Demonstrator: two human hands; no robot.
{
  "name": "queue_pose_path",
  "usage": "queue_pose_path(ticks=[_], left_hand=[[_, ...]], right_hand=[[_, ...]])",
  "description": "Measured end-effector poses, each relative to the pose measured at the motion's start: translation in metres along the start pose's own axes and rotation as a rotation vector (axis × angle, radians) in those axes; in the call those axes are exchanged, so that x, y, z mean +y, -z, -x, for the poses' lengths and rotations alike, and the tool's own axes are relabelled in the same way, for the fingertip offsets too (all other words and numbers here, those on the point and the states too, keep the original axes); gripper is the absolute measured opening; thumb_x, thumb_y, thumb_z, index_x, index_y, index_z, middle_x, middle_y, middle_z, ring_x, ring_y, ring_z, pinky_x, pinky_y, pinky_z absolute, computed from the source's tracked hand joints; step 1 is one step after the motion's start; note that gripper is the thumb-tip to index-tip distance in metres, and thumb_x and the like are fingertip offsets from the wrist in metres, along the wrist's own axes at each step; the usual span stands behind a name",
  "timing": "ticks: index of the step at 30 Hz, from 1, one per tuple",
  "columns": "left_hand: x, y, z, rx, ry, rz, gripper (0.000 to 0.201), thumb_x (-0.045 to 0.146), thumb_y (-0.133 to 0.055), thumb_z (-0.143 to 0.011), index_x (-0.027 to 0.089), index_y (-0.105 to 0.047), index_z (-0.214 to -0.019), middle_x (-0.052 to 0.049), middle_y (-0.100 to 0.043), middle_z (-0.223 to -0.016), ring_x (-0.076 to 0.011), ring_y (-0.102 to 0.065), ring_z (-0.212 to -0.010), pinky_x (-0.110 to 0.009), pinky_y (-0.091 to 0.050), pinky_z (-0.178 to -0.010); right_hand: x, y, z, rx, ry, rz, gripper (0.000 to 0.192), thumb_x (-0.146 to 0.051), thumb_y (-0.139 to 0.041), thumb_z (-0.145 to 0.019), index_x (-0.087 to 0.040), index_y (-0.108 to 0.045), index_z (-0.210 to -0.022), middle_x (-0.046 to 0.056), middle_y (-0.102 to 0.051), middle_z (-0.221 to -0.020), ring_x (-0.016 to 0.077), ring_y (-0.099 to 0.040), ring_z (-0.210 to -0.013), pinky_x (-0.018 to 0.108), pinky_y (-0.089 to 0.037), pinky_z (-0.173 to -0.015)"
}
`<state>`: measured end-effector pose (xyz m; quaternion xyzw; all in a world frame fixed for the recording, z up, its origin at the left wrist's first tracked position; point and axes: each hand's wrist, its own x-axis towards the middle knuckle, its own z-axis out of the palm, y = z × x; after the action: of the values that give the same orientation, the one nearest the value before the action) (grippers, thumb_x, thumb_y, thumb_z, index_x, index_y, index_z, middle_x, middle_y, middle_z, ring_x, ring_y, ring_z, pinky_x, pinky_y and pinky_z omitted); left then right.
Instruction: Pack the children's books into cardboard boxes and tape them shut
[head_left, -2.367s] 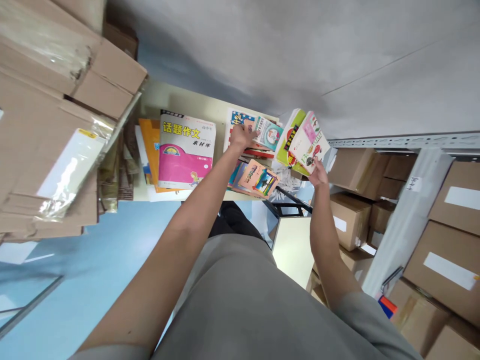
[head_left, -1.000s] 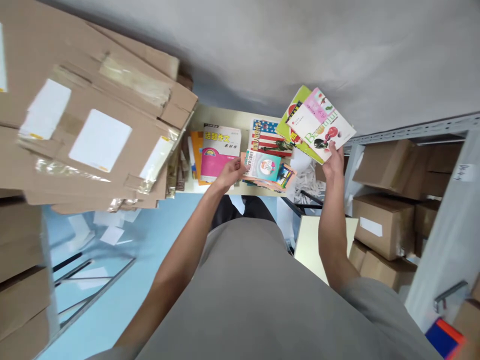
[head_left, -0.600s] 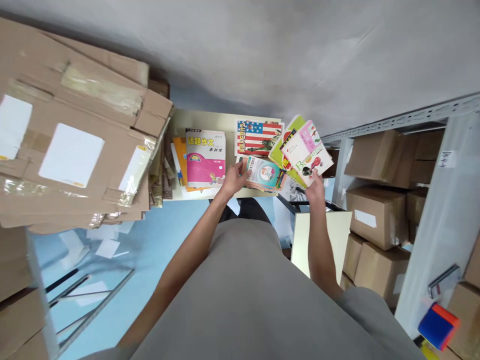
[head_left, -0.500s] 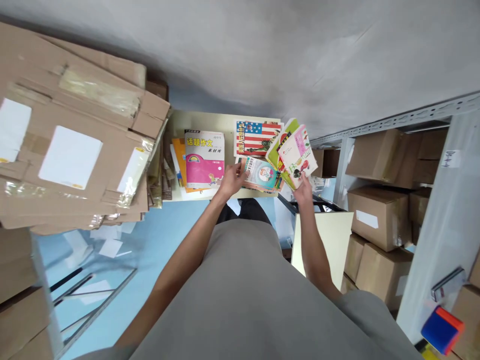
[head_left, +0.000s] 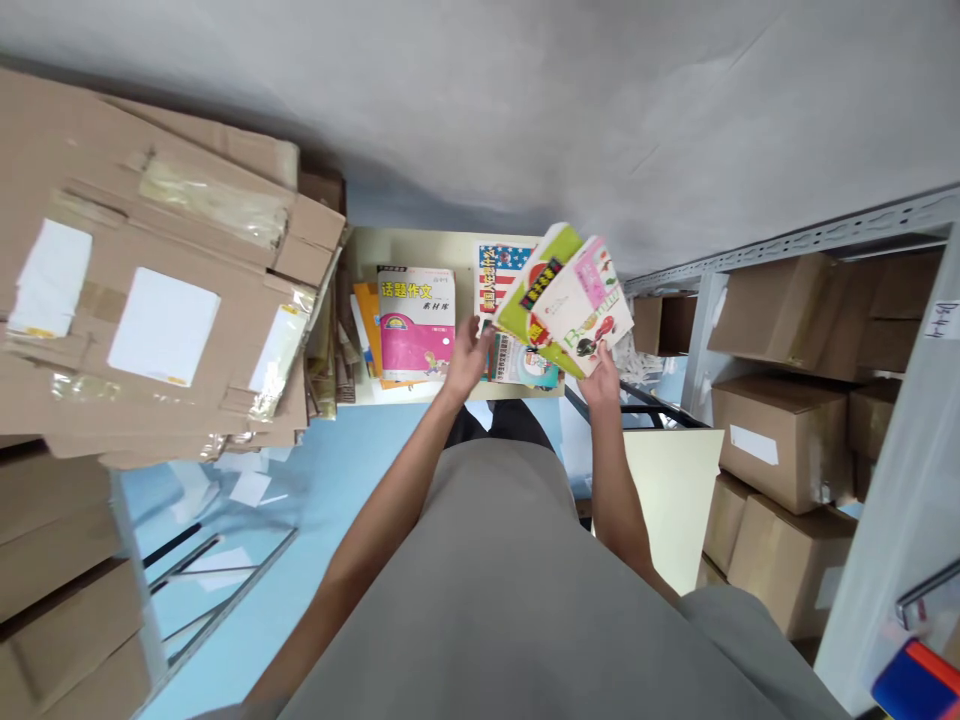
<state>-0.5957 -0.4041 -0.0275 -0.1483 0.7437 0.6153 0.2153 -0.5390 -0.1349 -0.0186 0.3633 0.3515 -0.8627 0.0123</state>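
Paperbacks (head_left: 564, 302), two thin ones fanned in the right hand (head_left: 602, 363) above the table (head_left: 360, 245), look light and floppy, with glossy covers likely to slide, so a pinch at the lower corner suits them. Right fingers pinch that corner with the forearm raised; the left hand (head_left: 469, 358), fingers loosely spread, rests on the small teal book (head_left: 525, 365) at the table's near edge.

The pale cream desk (head_left: 360, 245) sits at the centre of the view, against a grey wall. At its 9 o'clock side lies a pink book with a yellow top band (head_left: 416, 322), resting on an orange book (head_left: 367, 315) and some white sheets. Toward 1 o'clock lies a flag-cover book (head_left: 495, 275) (stars and stripes, partly covered). At 5 o'clock a teal-cover booklet (head_left: 525, 365) tops a small pile near the edge.
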Motion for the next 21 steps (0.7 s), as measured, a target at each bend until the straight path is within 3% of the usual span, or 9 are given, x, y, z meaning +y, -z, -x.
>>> queue_pose_path(ticks=[3, 5, 8, 11, 14, 18, 21], left_hand=[[0.018, -0.002, -0.067, 0.092, 0.093, -0.104, 0.061, 0.050, -0.074, -0.105, 0.015, -0.062, -0.153, -0.027, -0.071, -0.160, -0.0431, -0.066, -0.152, -0.061, -0.052, -0.128], [0.027, -0.010, -0.108, 0.112, 0.159, -0.166, 0.056, 0.039, -0.088, -0.092, 0.009, -0.069, -0.135, -0.033, -0.077, -0.142, -0.0502, -0.068, -0.146, -0.066, -0.052, -0.125], [0.032, -0.025, -0.141, 0.222, 0.214, -0.301, 0.058, 0.023, -0.096, -0.077, 0.004, -0.070, -0.125, -0.041, -0.071, -0.139, -0.0594, -0.063, -0.148, -0.072, -0.047, -0.127], [0.028, -0.034, -0.143, 0.266, 0.229, -0.400, 0.065, 0.017, -0.097, -0.071, -0.001, -0.068, -0.127, -0.047, -0.059, -0.152, -0.0648, -0.055, -0.153, -0.076, -0.043, -0.130], [0.023, -0.039, -0.134, 0.247, 0.211, -0.387, 0.066, 0.027, -0.099, -0.076, 0.002, -0.068, -0.128, -0.045, -0.054, -0.156, -0.0658, -0.048, -0.158, -0.080, -0.040, -0.131], [0.022, -0.048, -0.133, 0.303, 0.178, -0.384, 0.068, 0.035, -0.097, -0.084, 0.004, -0.063, -0.134, -0.043, -0.047, -0.164, -0.0623, -0.038, -0.167, -0.077, -0.036, -0.136], [0.030, -0.046, -0.142, 0.304, 0.186, -0.286, 0.054, 0.030, -0.090, -0.093, 0.008, -0.062, -0.134, -0.036, -0.063, -0.151, -0.0522, -0.057, -0.155, -0.066, -0.046, -0.131]], right_hand=[[-0.024, 0.007, -0.008, 0.011, 0.065, -0.009, 0.041, -0.043, -0.081, -0.102, -0.037, -0.076, -0.142, 0.000, -0.079, -0.156, 0.0257, -0.063, -0.163, 0.064, -0.054, -0.136], [-0.042, 0.010, -0.023, 0.008, 0.117, 0.038, 0.045, -0.048, -0.084, -0.099, -0.036, -0.077, -0.142, 0.002, -0.077, -0.159, 0.0282, -0.064, -0.162, 0.066, -0.057, -0.133], [-0.065, 0.015, -0.061, 0.008, 0.197, 0.161, 0.057, -0.051, -0.090, -0.091, -0.034, -0.075, -0.143, 0.004, -0.074, -0.162, 0.0295, -0.070, -0.155, 0.063, -0.060, -0.129], [-0.074, 0.024, -0.107, 0.076, 0.237, 0.358, 0.063, -0.053, -0.094, -0.084, -0.031, -0.072, -0.139, 0.005, -0.078, -0.155, 0.0292, -0.074, -0.147, 0.058, -0.063, -0.125], [-0.067, 0.036, -0.141, 0.189, 0.279, 0.595, 0.059, -0.057, -0.093, -0.081, -0.028, -0.073, -0.128, 0.008, -0.081, -0.148, 0.0291, -0.073, -0.149, 0.052, -0.062, -0.126], [-0.042, 0.044, -0.155, 0.196, 0.281, 0.685, 0.062, -0.060, -0.091, -0.082, -0.027, -0.072, -0.132, 0.009, -0.080, -0.150, 0.0278, -0.071, -0.151, 0.046, -0.058, -0.128], [-0.027, 0.044, -0.150, 0.182, 0.222, 0.622, 0.062, -0.059, -0.091, -0.082, -0.028, -0.070, -0.132, 0.007, -0.082, -0.148, 0.0252, -0.075, -0.144, 0.045, -0.059, -0.127]])
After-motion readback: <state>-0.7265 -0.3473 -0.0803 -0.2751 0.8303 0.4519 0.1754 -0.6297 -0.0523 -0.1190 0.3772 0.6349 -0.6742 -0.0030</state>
